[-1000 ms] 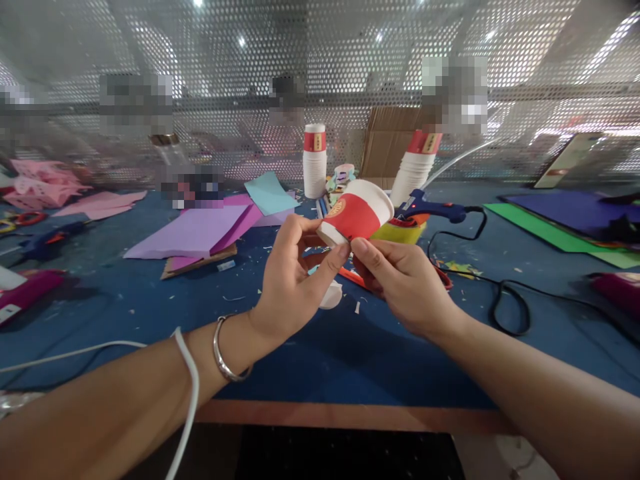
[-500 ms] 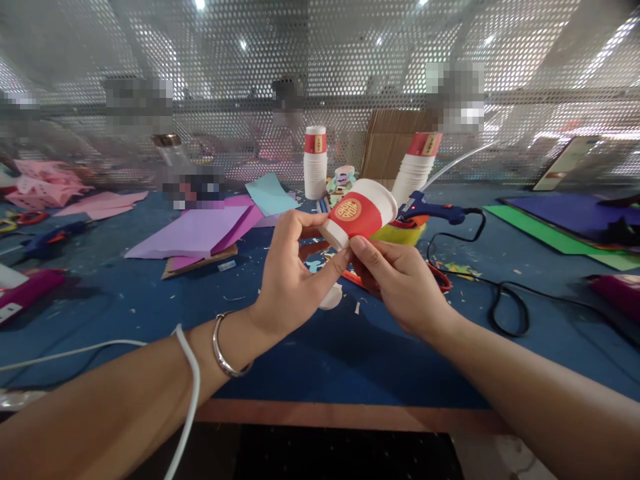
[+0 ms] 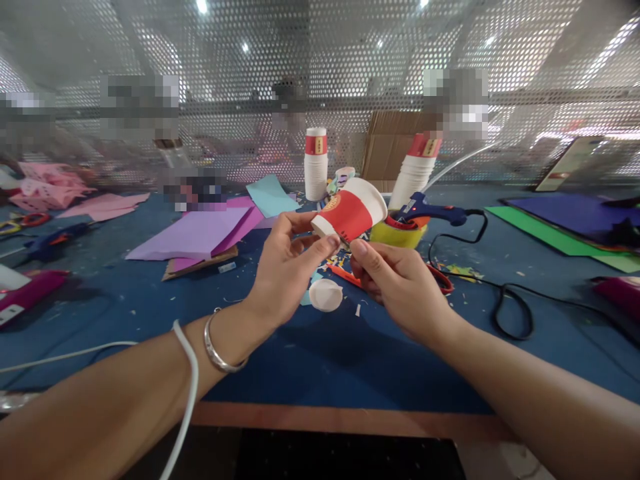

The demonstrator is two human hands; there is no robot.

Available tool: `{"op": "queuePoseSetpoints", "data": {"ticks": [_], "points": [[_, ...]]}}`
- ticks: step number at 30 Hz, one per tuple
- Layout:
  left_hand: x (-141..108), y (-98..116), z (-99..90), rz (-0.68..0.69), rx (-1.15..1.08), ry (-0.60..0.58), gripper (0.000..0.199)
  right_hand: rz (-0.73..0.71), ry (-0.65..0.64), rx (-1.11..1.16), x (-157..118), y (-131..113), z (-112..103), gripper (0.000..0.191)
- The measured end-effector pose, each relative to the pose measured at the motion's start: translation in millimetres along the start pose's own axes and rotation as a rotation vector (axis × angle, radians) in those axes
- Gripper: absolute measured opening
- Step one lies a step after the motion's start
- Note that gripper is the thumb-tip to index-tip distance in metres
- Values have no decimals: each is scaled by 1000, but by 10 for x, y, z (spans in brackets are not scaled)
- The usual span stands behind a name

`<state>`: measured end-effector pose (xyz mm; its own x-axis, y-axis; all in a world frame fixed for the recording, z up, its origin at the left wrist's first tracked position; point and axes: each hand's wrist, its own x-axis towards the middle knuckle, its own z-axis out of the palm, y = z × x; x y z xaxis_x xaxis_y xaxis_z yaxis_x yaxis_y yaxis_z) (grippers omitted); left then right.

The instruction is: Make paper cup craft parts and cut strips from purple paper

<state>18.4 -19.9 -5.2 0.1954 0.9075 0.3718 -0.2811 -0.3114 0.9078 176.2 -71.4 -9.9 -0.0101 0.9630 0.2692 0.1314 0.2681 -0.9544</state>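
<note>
The paper cup [image 3: 357, 208] is tilted above the counter [image 3: 345, 370], its base held by the left hand [image 3: 286, 277], probably to show its underside to the right hand [image 3: 405, 283]. That one pinches narrow beside it; gripping something, I cannot tell. Nearer the front edge is room; rightward, the glue gun [image 3: 436, 213] limits it.

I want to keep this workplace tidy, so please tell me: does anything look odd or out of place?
Yes: loose scraps litter the table, like cutting waste. A white cable crosses the left forearm, where it might snag. The right cup stack looks tilted, perhaps from lens distortion. The cup in the left hand shows no visible damage.
</note>
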Motion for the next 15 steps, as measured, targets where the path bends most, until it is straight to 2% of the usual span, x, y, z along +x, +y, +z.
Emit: {"op": "queuePoseSetpoints", "data": {"ticks": [7, 12, 15], "points": [[-69, 1, 15, 154, 172, -71, 44, 25, 16, 30, -3, 22, 5, 57], [-113, -41, -28, 357, 376, -82, 43, 15, 8, 82, -20, 12, 27, 56], [-115, -38, -39, 384, 373, -108, 45, 23, 14, 112, -27, -2, 22, 55]]}}
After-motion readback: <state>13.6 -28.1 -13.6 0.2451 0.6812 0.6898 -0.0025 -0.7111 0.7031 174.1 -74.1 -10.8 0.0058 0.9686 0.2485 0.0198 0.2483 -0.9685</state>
